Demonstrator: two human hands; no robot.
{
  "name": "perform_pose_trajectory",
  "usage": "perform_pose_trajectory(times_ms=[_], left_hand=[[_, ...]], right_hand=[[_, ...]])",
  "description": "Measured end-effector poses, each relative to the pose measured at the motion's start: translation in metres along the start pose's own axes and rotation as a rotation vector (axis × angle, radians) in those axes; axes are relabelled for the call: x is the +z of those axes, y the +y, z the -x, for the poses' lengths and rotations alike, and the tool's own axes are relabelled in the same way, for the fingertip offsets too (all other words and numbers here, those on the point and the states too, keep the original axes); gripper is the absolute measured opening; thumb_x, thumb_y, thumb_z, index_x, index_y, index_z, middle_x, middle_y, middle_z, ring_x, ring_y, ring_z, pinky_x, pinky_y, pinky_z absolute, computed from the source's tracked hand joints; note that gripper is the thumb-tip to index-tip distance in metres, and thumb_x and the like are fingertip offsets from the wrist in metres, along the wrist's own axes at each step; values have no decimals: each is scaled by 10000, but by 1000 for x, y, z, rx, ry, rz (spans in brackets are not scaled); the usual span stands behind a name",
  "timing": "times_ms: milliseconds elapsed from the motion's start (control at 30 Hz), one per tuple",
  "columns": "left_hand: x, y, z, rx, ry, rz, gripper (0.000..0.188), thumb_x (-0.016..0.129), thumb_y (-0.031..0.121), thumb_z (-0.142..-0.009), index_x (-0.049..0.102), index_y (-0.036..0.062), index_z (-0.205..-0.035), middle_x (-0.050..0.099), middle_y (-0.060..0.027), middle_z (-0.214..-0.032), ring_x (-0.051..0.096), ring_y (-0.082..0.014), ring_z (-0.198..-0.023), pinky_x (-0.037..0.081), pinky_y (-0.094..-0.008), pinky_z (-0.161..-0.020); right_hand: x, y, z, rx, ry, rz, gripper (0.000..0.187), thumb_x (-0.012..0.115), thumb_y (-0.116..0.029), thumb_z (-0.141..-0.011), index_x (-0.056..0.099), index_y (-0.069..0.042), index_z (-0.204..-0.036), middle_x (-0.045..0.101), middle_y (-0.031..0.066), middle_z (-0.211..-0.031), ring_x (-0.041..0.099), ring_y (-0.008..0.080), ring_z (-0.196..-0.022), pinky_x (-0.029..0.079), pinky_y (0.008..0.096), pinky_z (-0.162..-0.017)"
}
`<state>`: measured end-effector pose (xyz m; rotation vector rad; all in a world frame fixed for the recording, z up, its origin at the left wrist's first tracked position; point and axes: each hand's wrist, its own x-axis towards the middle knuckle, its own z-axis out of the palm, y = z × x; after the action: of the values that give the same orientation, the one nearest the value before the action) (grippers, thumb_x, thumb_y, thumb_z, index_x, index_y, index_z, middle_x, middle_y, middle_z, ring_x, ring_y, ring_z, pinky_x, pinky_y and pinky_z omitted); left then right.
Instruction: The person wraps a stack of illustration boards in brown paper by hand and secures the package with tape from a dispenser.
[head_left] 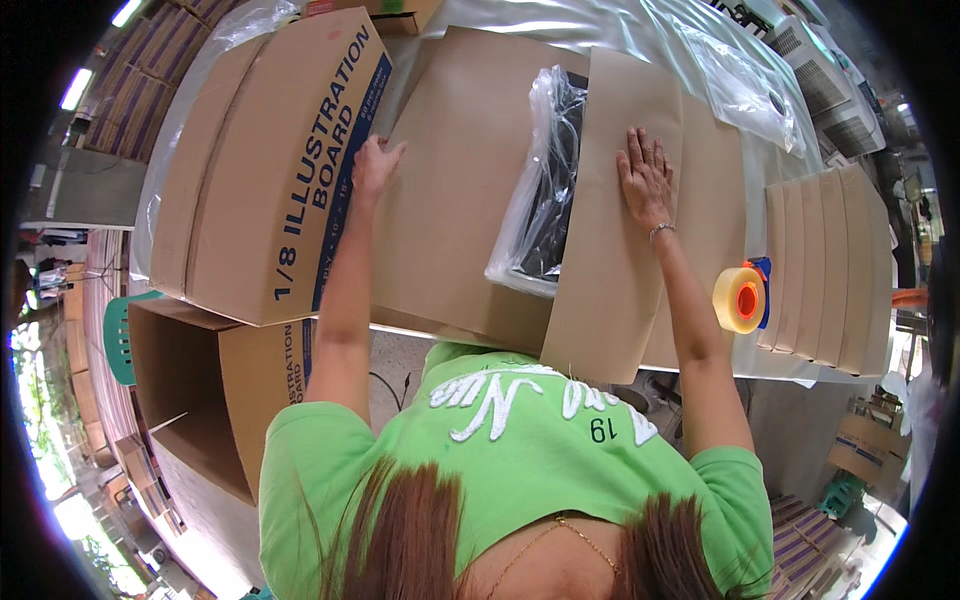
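Note:
A brown cardboard carton (455,190) lies in front of me with its flaps spread to both sides. In its gap shows a dark bundle (568,170) covered with crumpled clear plastic (535,190). My right hand (648,180) rests flat on the right flap (610,260), fingers stretched out. At the left flap's outer edge is my left hand (374,168), its fingers curled and its thumb over the cardboard. That hand is beside a large closed printed box (235,150) with a blue band; some of its fingertips are hidden.
A tape dispenser with a clear roll (738,300) stands to the right, next to a row of upright brown boxes (815,265). Plastic sheeting (745,90) lies at the back right. Below the table's left edge sits an open box (180,375) near a green chair (118,340).

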<state>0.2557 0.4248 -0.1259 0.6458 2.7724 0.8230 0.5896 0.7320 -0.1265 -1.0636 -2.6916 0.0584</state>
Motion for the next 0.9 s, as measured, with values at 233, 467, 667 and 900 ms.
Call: perform_pose_trajectory(times_ms=[233,467,667,900], left_hand=[[-21,15,-67,21,-362,386,383,790,452,-740,624,107,-727,594,8,-678,509,-78,-593,380,-240,-547],[-34,38,-65,37,-521,302,499,763,499,-759,592,99,-1004,596,3,-815,522,-44,-701,394,-172,-616],[-29,93,-39,135,-337,-25,893,668,622,-762,391,47,-1386,574,-97,-1262,578,-188,-1107,487,-327,-859],[-21,168,-10,296,-245,-177,748,639,559,-765,478,58,-1296,604,-118,-1205,598,-232,-1079,492,-359,-867]], right_hand=[[0,-6,-3,-34,11,-6,585,273,-497,-980,240,-238,-1504,211,-14,-1568,164,273,-1445,129,438,-1164],[3,-13,-6,-52,13,-17,586,267,-504,-980,241,-241,-1503,216,-12,-1566,167,275,-1444,134,438,-1162],[10,2,-4,-61,58,-10,589,267,-522,-979,244,-252,-1502,219,-12,-1566,180,281,-1440,140,438,-1157],[11,6,0,-66,93,-82,587,274,-524,-976,265,-249,-1495,235,10,-1560,188,284,-1436,135,430,-1159]])
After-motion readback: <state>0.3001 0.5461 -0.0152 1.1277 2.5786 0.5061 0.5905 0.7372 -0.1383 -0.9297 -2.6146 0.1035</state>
